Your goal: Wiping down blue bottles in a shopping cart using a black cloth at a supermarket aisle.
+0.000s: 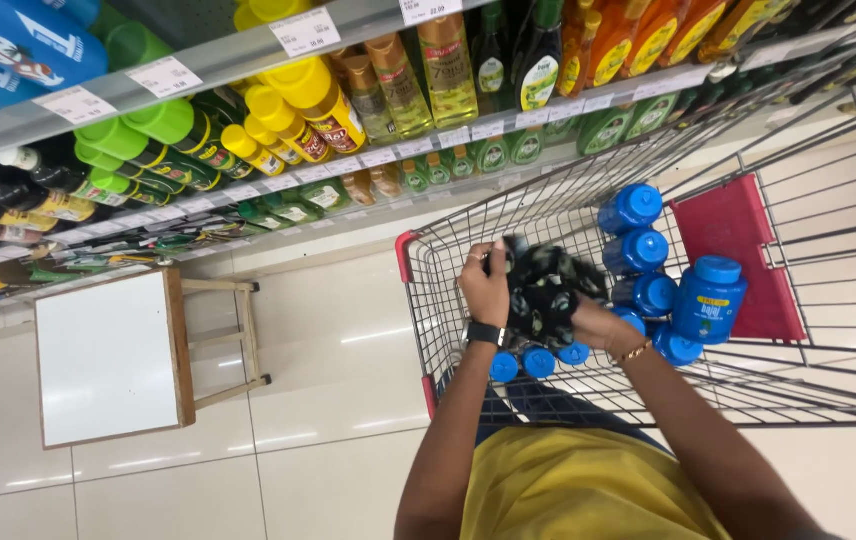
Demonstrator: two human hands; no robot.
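Both hands are over a wire shopping cart [448, 290] with red corner trim. My left hand [485, 288] grips the upper left of a bundle of dark bottles [546, 292] with pale labels. My right hand [596, 325] holds the same bundle from its lower right; a gold bracelet is on that wrist, a dark watch on the left. Several blue bottles with blue caps [708, 298] stand and lie in the cart around the bundle.
Store shelves [248, 60] run across the top, stocked with yellow, green, amber and dark bottles. A wooden stool with a white top [108, 355] stands on the pale tiled floor to the left of the cart. A red flap [738, 240] sits inside the cart.
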